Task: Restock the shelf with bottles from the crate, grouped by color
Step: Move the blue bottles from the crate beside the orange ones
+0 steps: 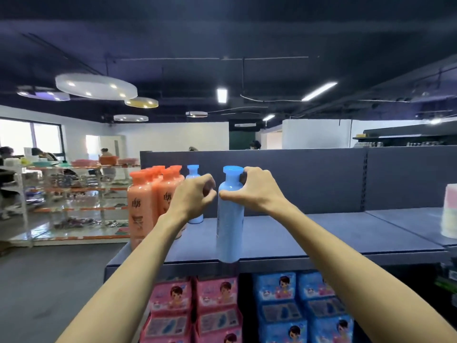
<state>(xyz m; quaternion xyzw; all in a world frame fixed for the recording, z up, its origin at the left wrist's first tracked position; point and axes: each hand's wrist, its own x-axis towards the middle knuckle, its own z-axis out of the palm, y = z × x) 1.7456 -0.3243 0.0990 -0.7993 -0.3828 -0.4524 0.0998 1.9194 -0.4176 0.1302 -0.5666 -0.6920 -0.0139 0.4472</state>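
Several orange bottles point(141, 206) stand grouped at the left end of the dark top shelf point(309, 233). Right beside them a light blue bottle point(193, 173) stands upright toward the back; my left hand point(195, 194) curls around its middle and hides most of its body. My right hand point(257, 188) grips a second, nearer blue bottle point(231, 219) at its neck and shoulder. That bottle is upright, its base level with the shelf's front edge. The crate is out of view.
The shelf's back panel point(309, 179) rises behind the bottles. A pastel stack point(450, 211) sits at the shelf's far right. Pink packs point(195, 305) and blue packs point(301, 308) fill the shelf below. Other racks and people are far off at the left.
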